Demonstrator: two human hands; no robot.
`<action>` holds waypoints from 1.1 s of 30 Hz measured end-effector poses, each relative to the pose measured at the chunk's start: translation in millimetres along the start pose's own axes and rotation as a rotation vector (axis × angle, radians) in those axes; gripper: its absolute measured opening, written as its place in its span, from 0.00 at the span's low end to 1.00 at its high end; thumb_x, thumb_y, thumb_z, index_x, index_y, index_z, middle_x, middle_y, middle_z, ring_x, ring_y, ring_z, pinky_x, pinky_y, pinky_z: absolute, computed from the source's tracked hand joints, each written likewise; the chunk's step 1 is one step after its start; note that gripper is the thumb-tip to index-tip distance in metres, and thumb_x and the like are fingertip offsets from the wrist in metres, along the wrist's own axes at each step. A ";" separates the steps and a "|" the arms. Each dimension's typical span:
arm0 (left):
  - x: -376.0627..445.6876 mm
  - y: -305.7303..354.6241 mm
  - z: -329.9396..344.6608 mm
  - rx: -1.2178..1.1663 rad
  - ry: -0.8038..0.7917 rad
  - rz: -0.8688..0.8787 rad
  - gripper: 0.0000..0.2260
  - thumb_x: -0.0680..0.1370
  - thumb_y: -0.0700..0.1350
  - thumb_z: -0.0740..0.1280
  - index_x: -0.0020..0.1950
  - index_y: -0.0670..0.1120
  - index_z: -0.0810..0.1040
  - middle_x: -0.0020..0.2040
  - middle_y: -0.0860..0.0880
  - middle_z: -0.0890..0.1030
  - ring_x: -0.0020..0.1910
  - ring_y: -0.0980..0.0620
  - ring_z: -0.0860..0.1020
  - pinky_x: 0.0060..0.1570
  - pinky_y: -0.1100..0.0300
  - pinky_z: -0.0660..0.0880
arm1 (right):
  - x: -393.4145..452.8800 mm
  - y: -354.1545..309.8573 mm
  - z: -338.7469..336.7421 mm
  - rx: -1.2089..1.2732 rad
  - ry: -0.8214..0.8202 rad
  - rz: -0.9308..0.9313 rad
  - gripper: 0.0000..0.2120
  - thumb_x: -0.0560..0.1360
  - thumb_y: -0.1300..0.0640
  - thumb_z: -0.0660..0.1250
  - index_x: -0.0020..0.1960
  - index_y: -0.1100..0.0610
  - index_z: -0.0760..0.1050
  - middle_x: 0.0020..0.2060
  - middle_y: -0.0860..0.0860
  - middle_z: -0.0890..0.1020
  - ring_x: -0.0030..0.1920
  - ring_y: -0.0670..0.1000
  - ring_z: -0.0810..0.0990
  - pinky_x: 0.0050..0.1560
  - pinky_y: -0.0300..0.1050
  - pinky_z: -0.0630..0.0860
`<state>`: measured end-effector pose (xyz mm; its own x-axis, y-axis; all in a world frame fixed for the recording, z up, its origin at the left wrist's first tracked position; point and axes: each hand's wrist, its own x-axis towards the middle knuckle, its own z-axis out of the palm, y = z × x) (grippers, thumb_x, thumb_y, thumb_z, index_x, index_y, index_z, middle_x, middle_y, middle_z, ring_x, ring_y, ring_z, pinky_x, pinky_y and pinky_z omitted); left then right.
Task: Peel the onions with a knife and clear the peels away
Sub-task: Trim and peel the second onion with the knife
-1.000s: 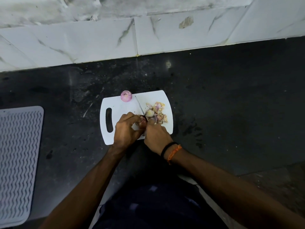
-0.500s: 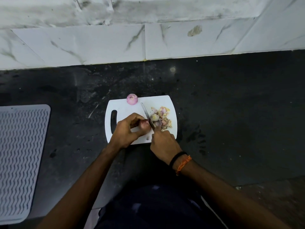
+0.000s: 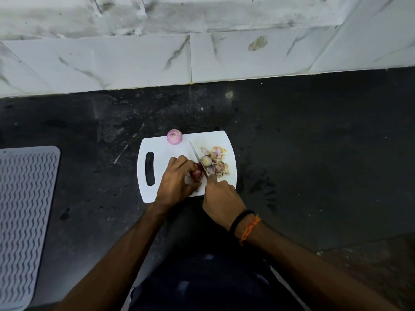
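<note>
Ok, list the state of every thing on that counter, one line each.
Left hand: grips the unpeeled onion.
Unpeeled onion: red skin on, held on the board.
Right hand: grips the knife.
Knife: blade beside the held onion.
Peeled onion: bare, resting at the board's far edge.
Peels: piled on the board's right side.
Cutting board: flat on the counter.
Ribbed mat: flat, left of the board.
</note>
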<state>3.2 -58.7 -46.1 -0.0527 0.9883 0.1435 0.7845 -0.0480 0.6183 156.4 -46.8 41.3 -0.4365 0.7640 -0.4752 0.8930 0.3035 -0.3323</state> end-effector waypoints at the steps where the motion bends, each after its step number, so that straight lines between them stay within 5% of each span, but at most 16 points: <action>1: -2.2 -2.2 0.5 0.005 -0.001 0.008 0.19 0.61 0.40 0.83 0.46 0.42 0.78 0.45 0.47 0.75 0.43 0.44 0.71 0.41 0.54 0.65 | -3.2 1.0 0.9 0.001 -0.011 0.003 0.16 0.80 0.61 0.57 0.66 0.63 0.65 0.55 0.62 0.79 0.55 0.63 0.79 0.53 0.51 0.74; 10: -11.0 2.3 5.8 0.034 0.067 0.048 0.12 0.68 0.38 0.80 0.43 0.44 0.79 0.44 0.48 0.77 0.43 0.47 0.68 0.40 0.62 0.61 | -7.2 -4.5 -9.5 0.024 -0.056 0.012 0.15 0.79 0.60 0.59 0.65 0.63 0.66 0.57 0.62 0.77 0.57 0.62 0.78 0.54 0.50 0.74; 24: -19.2 1.4 10.6 -0.018 0.084 -0.085 0.16 0.64 0.39 0.83 0.45 0.43 0.79 0.45 0.47 0.76 0.44 0.46 0.70 0.40 0.62 0.61 | -9.6 -6.1 -2.2 0.042 -0.044 0.013 0.13 0.79 0.61 0.58 0.63 0.62 0.66 0.56 0.62 0.78 0.56 0.63 0.78 0.51 0.51 0.73; 27: -19.3 1.5 5.6 -0.087 0.068 -0.132 0.18 0.65 0.41 0.83 0.48 0.43 0.79 0.53 0.47 0.77 0.52 0.47 0.73 0.47 0.57 0.72 | -8.6 -5.9 -2.6 0.036 -0.039 0.008 0.14 0.80 0.62 0.57 0.65 0.62 0.65 0.56 0.62 0.78 0.56 0.63 0.78 0.52 0.52 0.74; 30: -18.7 2.4 -9.6 -0.194 0.059 -0.137 0.18 0.67 0.44 0.82 0.52 0.44 0.80 0.61 0.49 0.78 0.61 0.53 0.75 0.59 0.59 0.73 | -11.0 -2.3 -3.6 0.008 -0.037 0.012 0.16 0.81 0.60 0.56 0.68 0.62 0.64 0.57 0.63 0.77 0.57 0.64 0.77 0.53 0.53 0.74; 33: -13.0 3.7 -22.3 -0.343 0.023 -0.259 0.21 0.67 0.48 0.82 0.56 0.48 0.79 0.55 0.56 0.82 0.58 0.62 0.79 0.58 0.64 0.75 | -9.8 0.9 -4.9 0.000 -0.043 0.004 0.16 0.82 0.58 0.56 0.69 0.61 0.64 0.56 0.63 0.77 0.57 0.64 0.77 0.53 0.53 0.74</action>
<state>-7.0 -75.0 -28.4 -0.2373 0.9708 -0.0355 0.4928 0.1518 0.8568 162.0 -51.2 49.7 -0.4372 0.7397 -0.5115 0.8947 0.3002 -0.3307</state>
